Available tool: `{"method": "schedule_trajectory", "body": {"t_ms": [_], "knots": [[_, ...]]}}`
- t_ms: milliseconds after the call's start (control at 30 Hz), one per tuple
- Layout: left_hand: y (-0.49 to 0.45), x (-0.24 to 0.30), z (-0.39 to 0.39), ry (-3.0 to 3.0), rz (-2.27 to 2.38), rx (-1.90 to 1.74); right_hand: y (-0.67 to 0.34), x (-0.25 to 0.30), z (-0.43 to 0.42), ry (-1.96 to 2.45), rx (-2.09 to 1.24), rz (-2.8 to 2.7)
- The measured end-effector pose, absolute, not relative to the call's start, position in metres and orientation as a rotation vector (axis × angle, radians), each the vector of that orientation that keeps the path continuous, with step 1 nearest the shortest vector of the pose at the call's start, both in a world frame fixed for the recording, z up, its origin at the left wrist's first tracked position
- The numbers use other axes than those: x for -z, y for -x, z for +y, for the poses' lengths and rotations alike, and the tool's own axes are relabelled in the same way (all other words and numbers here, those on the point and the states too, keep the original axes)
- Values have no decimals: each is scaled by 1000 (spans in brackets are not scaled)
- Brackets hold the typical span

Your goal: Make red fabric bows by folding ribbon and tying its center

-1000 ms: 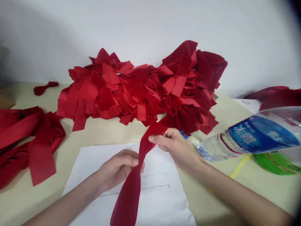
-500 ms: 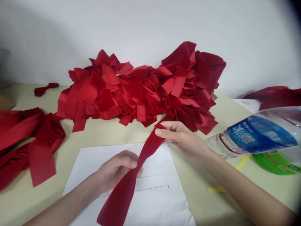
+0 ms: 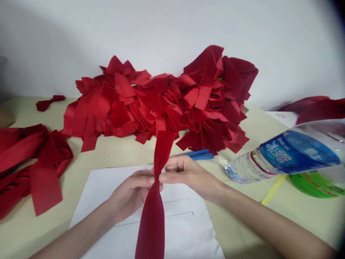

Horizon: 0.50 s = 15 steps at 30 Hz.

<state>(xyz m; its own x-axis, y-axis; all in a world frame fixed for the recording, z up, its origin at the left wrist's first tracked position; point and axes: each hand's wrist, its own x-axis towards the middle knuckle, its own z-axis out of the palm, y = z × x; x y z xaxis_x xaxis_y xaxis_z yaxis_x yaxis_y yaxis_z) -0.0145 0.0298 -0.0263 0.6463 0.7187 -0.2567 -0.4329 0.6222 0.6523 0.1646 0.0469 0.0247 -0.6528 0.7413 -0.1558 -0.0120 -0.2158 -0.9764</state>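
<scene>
A red velvet ribbon (image 3: pixel 152 223) stands lengthwise in front of me, gathered narrow at its middle and flaring wider above and below. My left hand (image 3: pixel 132 190) pinches it at the narrow part from the left. From the right, my right hand (image 3: pixel 185 174) pinches the same spot, thumb against the ribbon. Both hands are over a white sheet of paper (image 3: pixel 188 233) with a few ruled black lines. The ribbon's lower end runs out of the picture at the bottom.
A large heap of red ribbon pieces (image 3: pixel 161 100) lies against the wall. More red ribbon (image 3: pixel 48 180) is at left, and one small tied piece (image 3: pixel 50 103) behind it. At right are a plastic bottle (image 3: pixel 296 151), a green tape roll (image 3: pixel 309 185) and a blue object (image 3: pixel 201 154).
My right hand has moved down and left along the ribbon to meet my left hand at its middle. The ribbon has swung more upright, and the blue object has come into view.
</scene>
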Motion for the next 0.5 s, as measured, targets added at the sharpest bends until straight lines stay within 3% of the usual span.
{"method": "schedule_trajectory", "body": {"t_ms": [233,500], "knots": [[12,27,25,-605,395,-647,-165,-10,50,632,-2233,-1335],[14,29,24,-598,345,-574,-162,-8,44,765,-2168,-1211]]}}
